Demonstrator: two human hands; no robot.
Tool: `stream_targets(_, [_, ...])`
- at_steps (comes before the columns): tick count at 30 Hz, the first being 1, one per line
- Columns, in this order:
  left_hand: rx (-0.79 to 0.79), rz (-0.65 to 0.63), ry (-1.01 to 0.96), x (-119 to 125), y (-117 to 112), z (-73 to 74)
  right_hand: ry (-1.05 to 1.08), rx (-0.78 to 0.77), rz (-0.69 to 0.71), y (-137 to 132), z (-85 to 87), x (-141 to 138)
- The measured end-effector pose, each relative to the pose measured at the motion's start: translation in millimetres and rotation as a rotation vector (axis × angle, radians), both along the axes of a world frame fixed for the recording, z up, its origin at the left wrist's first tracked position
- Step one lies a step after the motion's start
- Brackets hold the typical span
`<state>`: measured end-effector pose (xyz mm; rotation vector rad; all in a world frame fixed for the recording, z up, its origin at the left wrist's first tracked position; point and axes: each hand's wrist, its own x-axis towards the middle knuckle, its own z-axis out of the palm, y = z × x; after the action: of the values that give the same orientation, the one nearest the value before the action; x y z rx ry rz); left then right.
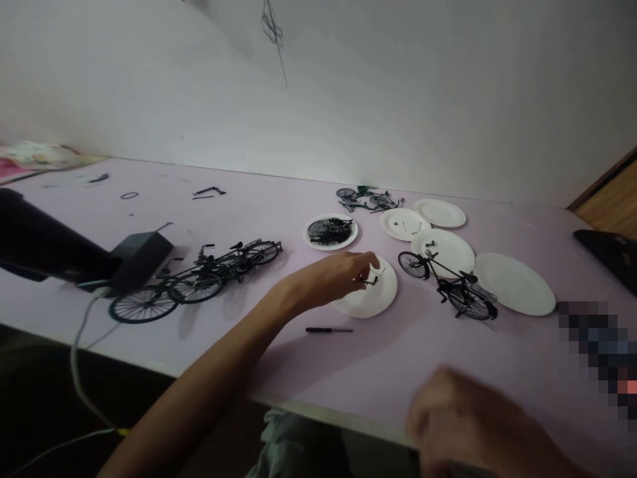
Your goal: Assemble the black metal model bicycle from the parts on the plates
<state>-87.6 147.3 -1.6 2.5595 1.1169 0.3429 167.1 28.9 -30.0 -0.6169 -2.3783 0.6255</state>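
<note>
Over a white paper plate (381,302) in the middle of the table, my left hand (348,271) reaches down with bent fingers. A small black part (369,281) shows at its fingertips, apparently pinched; its exact kind is too small to make out. My right hand (458,418) is low at the table's front edge, smeared by motion, so its grip is hidden. Right of the plate stands a black model bicycle (450,285). A thin screwdriver (328,330) with a black handle lies in front of the plate.
More model bicycles (199,282) stand at the left beside a black stand (144,255) with a white cable (74,362). Behind are a plate of black wheels (331,231), another bicycle (368,198) and several white plates (515,284). Small loose parts (209,192) lie at the back left.
</note>
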Motion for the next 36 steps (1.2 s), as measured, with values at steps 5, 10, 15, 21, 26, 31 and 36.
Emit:
stream_targets(5, [-0.116, -0.097, -0.202, 25, -24, -1.4, -0.067, 0.289, -0.369, 39, 6.6, 2])
stream_targets(10, [-0.191, -0.141, -0.266, 44, -43, -4.4, -0.098, 0.231, -0.290, 59, -18.4, 4])
stream_targets(15, [-0.057, -0.229, -0.141, 33, -38, 4.2, -0.056, -0.017, -0.262, 55, -20.8, 7])
stream_targets(21, [0.215, 0.101, 0.034, 1, -10, 9.4, -0.119, -0.182, -0.238, 59, -25.0, 15])
stream_targets(26, [0.109, 0.135, 0.107, -6, -2, 5.6, -0.188, -0.170, -0.220, 58, -24.3, 16])
stream_targets(31, [0.032, 0.071, 0.174, -2, -4, 4.4, -0.200, -0.157, -0.227, 56, -24.6, 17])
stream_targets(36, [0.049, 0.047, 0.225, -6, 0, -5.6, -0.178, -0.182, -0.236, 56, -20.5, 16])
